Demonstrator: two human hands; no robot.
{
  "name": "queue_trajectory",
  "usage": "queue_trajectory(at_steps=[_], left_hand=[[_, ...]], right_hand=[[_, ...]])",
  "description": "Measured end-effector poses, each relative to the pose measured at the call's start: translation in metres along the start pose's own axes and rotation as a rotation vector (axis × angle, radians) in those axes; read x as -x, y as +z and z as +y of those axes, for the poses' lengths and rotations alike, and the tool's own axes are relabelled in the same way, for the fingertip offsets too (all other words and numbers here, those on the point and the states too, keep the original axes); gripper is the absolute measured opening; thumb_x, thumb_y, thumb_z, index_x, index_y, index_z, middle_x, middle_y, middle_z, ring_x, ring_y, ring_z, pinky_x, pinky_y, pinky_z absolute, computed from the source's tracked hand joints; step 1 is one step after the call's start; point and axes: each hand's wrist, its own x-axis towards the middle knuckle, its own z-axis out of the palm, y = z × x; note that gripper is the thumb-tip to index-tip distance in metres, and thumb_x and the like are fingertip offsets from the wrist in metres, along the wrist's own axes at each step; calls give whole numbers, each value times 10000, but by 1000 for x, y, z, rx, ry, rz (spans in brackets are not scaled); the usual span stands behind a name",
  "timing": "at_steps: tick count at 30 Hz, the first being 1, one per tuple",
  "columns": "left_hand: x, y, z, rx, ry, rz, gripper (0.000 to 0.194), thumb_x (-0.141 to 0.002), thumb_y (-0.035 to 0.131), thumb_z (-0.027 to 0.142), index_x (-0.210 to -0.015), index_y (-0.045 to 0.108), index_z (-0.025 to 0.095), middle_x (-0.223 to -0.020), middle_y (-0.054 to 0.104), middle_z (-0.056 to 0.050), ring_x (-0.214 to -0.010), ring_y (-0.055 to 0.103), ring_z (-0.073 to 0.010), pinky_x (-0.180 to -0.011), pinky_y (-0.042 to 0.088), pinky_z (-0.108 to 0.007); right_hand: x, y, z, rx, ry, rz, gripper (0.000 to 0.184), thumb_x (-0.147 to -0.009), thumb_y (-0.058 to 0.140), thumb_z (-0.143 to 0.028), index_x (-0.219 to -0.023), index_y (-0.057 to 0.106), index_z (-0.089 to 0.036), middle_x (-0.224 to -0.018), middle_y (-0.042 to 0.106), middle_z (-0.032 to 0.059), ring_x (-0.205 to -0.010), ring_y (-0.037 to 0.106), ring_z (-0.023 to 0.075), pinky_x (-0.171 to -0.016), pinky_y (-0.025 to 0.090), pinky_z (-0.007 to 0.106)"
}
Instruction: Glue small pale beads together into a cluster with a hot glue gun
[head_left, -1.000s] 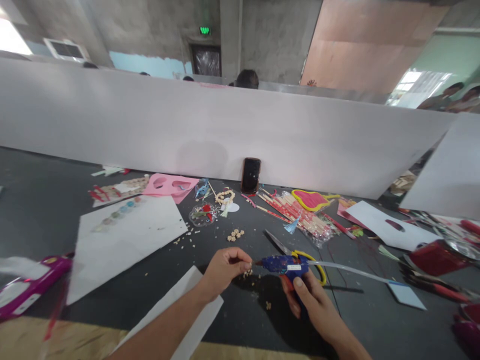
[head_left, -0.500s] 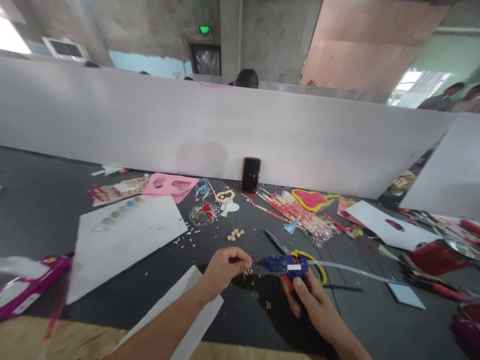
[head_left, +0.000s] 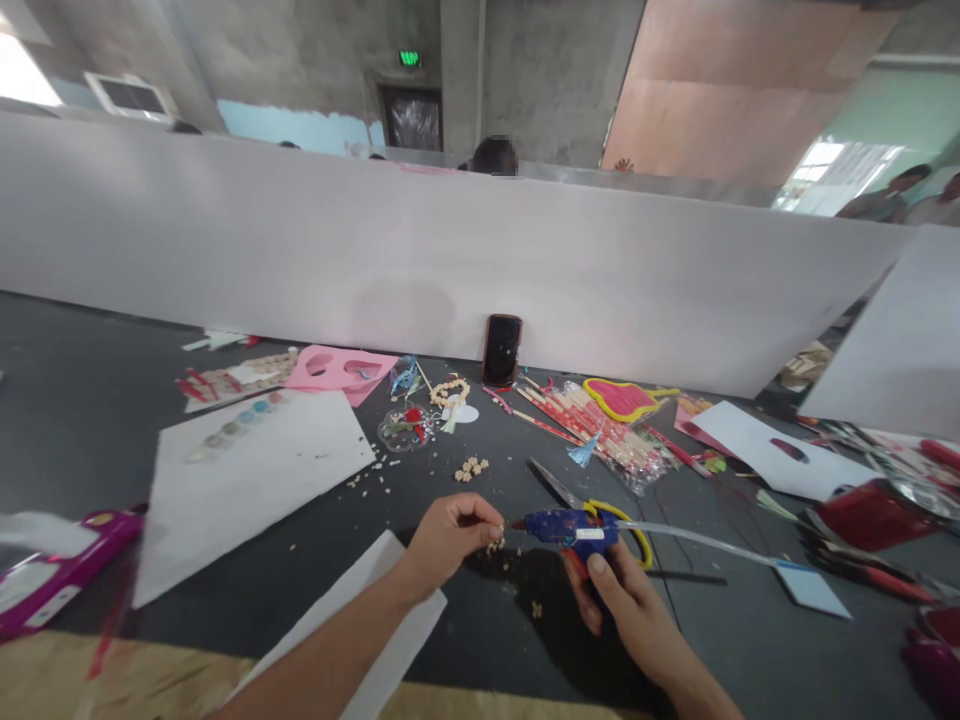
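Note:
My right hand (head_left: 626,590) is wrapped round a blue hot glue gun (head_left: 562,527), with a clear glue stick (head_left: 697,538) trailing out of its back end to the right. The nozzle points left at the fingertips of my left hand (head_left: 454,535), which pinch something small that the fingers mostly hide. Just below that pinch are small pale wooden pieces (head_left: 495,546). A loose pale piece (head_left: 537,609) lies lower on the dark table, and a small cluster of them (head_left: 471,469) sits beyond my left hand. Yellow-handled scissors (head_left: 555,484) lie partly behind the glue gun.
A phone (head_left: 502,350) leans against the white partition (head_left: 300,240). White sheets (head_left: 247,480) lie left, with a magenta tool (head_left: 71,570) at the edge. Red-patterned sticks (head_left: 592,430) lie beyond the scissors; a red can (head_left: 862,512) and pliers (head_left: 877,577) are on the right.
The glue gun's nozzle has shifted very slightly to the right, away from my left fingertips. My left hand stays nearly still in its pinch.

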Motion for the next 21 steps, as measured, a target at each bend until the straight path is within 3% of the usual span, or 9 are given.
queue_trajectory(at_steps=[21], left_hand=[[0, -1, 0, -33, -9, 52, 192, -595, 696, 314, -650, 649, 137, -590, 607, 3, -565, 502, -109, -550, 365, -202]], right_hand=[[0, 1, -3, -20, 6, 8, 269, -845, 439, -471, -806, 451, -205, -539, 440, -61, -418, 386, 69, -412, 350, 201]])
